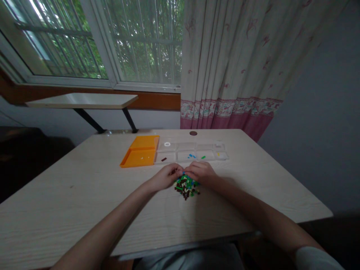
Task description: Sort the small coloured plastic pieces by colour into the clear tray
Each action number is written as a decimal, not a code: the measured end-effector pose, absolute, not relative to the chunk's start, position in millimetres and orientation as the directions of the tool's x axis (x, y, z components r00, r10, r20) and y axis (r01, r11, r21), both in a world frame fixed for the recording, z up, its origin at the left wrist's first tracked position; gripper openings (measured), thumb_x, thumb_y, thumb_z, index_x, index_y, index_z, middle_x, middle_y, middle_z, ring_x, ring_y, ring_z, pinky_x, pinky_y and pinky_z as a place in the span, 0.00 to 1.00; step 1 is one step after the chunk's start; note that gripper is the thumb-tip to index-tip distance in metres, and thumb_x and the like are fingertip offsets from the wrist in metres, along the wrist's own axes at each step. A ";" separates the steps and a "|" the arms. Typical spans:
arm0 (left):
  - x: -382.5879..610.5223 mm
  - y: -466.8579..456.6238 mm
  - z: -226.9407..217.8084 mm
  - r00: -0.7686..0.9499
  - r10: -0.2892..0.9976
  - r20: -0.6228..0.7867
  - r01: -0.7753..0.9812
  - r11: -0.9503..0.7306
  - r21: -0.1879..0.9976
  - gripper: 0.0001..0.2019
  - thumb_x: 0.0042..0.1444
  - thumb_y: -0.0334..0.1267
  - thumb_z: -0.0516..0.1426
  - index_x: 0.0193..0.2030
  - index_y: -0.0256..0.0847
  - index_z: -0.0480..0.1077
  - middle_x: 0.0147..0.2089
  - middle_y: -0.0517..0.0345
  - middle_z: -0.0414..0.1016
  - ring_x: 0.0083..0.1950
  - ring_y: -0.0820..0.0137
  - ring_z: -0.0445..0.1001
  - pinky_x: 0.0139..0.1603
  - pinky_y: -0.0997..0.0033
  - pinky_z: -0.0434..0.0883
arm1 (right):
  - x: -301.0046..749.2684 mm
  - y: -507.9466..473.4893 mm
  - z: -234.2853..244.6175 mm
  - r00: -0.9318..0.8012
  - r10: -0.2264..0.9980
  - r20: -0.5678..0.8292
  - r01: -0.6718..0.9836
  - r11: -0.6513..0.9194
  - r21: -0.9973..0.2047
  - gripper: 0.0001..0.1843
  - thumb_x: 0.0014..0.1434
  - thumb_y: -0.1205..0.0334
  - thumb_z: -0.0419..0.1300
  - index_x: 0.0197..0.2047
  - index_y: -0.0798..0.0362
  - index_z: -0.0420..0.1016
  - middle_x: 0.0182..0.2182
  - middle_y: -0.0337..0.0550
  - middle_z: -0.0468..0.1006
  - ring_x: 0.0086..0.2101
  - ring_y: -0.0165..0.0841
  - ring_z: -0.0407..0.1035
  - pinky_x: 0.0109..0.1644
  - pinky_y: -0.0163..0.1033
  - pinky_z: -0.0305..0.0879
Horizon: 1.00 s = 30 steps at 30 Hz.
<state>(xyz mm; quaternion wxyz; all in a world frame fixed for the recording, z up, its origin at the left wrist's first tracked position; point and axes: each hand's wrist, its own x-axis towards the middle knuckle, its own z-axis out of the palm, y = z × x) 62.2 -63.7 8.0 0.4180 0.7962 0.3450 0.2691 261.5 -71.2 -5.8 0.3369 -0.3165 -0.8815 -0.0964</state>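
Bare forearms (pixel 123 217) reach toward a pile of tiny plastic bricks (pixel 185 187) on the table (pixel 152 225). At the pile's far edge, the left hand (pixel 168 176) and right hand (pixel 201 172) bend their fingers by a blue piece (pixel 183 173); I can't make out whether either grips it. Bricks look light, stiff, slightly slick, best pinched by opposite sides.
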 end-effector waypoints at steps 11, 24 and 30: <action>44.4 -62.3 18.9 0.739 0.641 0.210 0.519 -0.739 0.428 0.11 0.59 0.37 0.47 0.37 0.40 0.70 0.37 0.54 0.66 0.39 0.71 0.66 0.41 0.74 0.64 | 273.6 -66.8 6.0 -0.214 0.543 0.812 0.584 0.738 -0.339 0.07 0.56 0.61 0.56 0.32 0.52 0.74 0.26 0.42 0.75 0.27 0.28 0.68 0.31 0.32 0.65; 45.5 -64.3 19.9 0.734 0.651 0.192 0.581 -0.749 0.317 0.12 0.58 0.37 0.47 0.43 0.43 0.70 0.40 0.55 0.65 0.40 0.70 0.67 0.40 0.75 0.64 | 279.0 -58.8 3.0 -0.116 0.639 0.761 0.655 0.625 -0.425 0.08 0.55 0.59 0.57 0.32 0.52 0.75 0.26 0.42 0.74 0.27 0.29 0.68 0.31 0.33 0.64; 46.6 -62.7 16.3 0.735 0.653 0.183 0.582 -0.746 0.324 0.11 0.58 0.37 0.47 0.39 0.43 0.70 0.38 0.56 0.65 0.40 0.70 0.67 0.39 0.75 0.64 | 284.1 -44.9 -3.7 -0.060 0.734 0.677 0.757 0.476 -0.449 0.09 0.55 0.57 0.58 0.30 0.51 0.75 0.27 0.40 0.76 0.28 0.30 0.69 0.34 0.35 0.63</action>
